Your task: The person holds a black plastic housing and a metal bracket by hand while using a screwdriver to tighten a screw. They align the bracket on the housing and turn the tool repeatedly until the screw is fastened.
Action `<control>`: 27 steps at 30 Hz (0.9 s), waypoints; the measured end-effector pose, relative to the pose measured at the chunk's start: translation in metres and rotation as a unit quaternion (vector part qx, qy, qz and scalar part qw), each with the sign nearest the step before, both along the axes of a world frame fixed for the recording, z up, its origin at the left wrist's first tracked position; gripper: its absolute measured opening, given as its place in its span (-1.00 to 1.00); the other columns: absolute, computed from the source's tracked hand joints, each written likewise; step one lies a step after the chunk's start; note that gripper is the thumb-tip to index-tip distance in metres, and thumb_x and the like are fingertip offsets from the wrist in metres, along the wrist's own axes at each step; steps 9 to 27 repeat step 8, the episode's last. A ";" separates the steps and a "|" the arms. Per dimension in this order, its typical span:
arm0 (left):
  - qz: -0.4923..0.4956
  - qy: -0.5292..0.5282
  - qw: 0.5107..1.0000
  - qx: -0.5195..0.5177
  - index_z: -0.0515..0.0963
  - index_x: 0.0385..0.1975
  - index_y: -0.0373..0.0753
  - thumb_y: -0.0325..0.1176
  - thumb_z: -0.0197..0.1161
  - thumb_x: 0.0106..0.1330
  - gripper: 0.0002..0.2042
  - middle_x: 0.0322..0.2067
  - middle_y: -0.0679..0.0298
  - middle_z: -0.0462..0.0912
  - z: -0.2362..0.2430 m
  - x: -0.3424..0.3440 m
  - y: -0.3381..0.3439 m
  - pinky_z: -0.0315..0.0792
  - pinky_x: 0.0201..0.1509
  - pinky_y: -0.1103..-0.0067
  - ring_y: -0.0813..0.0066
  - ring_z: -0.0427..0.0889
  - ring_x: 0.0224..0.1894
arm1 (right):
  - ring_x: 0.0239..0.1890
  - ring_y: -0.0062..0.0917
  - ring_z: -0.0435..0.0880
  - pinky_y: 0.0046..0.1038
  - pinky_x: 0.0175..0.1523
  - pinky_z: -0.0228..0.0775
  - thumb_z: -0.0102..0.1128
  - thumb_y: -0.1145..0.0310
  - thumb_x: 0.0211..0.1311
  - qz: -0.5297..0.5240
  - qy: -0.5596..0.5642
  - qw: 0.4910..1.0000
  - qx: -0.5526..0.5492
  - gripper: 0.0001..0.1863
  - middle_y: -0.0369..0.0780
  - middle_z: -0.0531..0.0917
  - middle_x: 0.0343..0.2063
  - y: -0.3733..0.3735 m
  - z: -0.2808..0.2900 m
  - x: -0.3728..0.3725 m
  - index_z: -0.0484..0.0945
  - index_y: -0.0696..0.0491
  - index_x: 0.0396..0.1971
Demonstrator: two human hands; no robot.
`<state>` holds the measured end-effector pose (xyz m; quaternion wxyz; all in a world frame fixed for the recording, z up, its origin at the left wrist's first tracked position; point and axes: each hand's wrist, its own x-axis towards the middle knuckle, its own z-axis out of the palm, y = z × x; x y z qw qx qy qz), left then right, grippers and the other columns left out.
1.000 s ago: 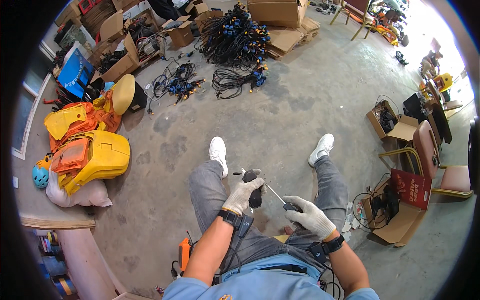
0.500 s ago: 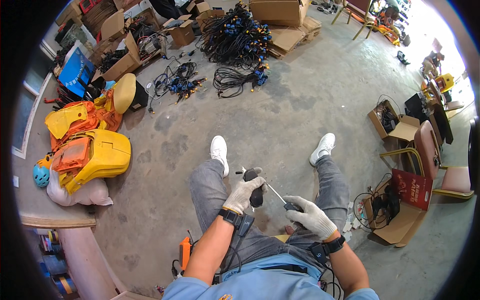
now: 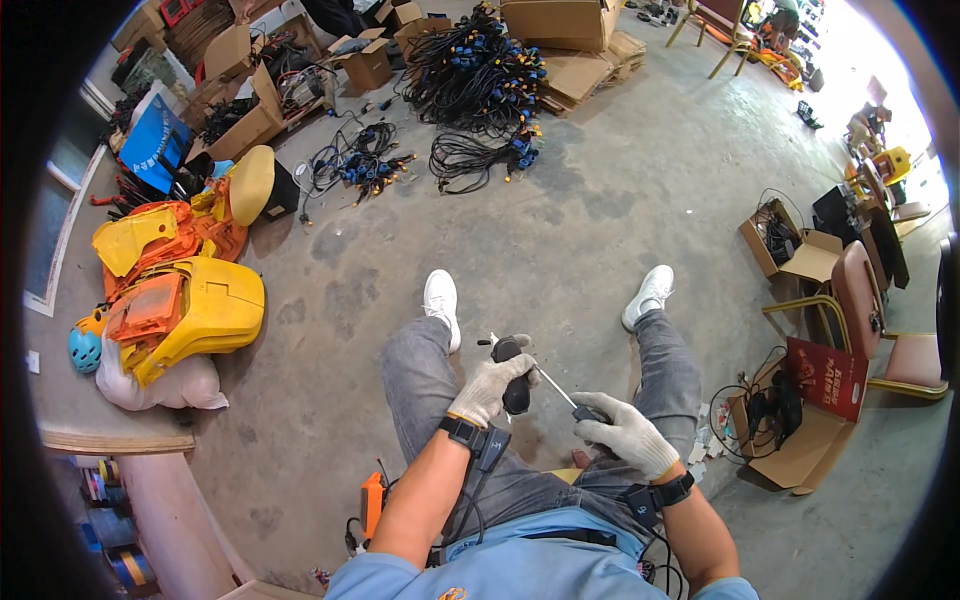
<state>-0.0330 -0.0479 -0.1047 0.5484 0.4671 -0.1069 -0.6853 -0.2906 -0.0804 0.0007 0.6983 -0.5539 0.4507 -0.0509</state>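
1. Hardly anything is shifting since the earlier frames: both gloved hands are staying over the lap, with the black part still in the left one and the tool still in the right.
2. The left hand [image 3: 487, 388], in a white knit glove, is wrapping its fingers closed around one black plug-shaped part [image 3: 514, 375], held upright above the left thigh.
3. The right hand [image 3: 626, 434], also gloved, is pinching the dark handle of one screwdriver [image 3: 566, 399]; its thin shaft is slanting up and left, and its tip is meeting the black part.
4. Two white shoes [image 3: 441, 300] are resting on the grey concrete floor [image 3: 590, 200], one ahead of each knee.
5. Two wrist straps are showing, one on each forearm, each with a cable running back toward the body.
6. One orange tool [image 3: 372, 503] is lying on the floor beside the left hip.
7. Two cable heaps are lying well ahead: one large pile of black cables with blue connectors [image 3: 470, 60], and one smaller bundle [image 3: 478, 158] just in front of it.
8. One stack of yellow and orange plastic shells [image 3: 190, 300] is sitting far left.
9. Two open cardboard boxes [image 3: 790, 440] are standing on the right, near one red-seated chair [image 3: 860, 300].
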 end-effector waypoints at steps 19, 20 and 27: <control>-0.034 0.000 0.999 -0.012 0.37 0.34 -0.30 -0.49 0.34 0.42 -0.49 -0.26 0.18 0.71 -0.001 0.005 0.006 0.69 -0.09 0.49 0.38 0.78 -0.28 | -0.13 -0.69 0.65 -0.58 -0.01 0.52 0.37 0.28 0.31 0.052 0.033 0.998 -0.018 -0.37 -0.26 0.71 -0.10 -0.009 0.006 0.004 0.50 0.14 0.35; -0.034 0.000 0.999 -0.012 0.37 0.34 -0.30 -0.49 0.34 0.42 -0.49 -0.26 0.18 0.71 -0.001 0.005 0.006 0.69 -0.09 0.49 0.38 0.78 -0.28 | -0.13 -0.69 0.65 -0.58 -0.01 0.52 0.37 0.28 0.31 0.052 0.033 0.998 -0.018 -0.37 -0.26 0.71 -0.10 -0.009 0.006 0.004 0.50 0.14 0.35; -0.034 0.000 0.999 -0.012 0.37 0.34 -0.30 -0.49 0.34 0.42 -0.49 -0.26 0.18 0.71 -0.001 0.005 0.006 0.69 -0.09 0.49 0.38 0.78 -0.28 | -0.13 -0.69 0.65 -0.58 -0.01 0.52 0.37 0.28 0.31 0.052 0.033 0.998 -0.018 -0.37 -0.26 0.71 -0.10 -0.009 0.006 0.004 0.50 0.14 0.35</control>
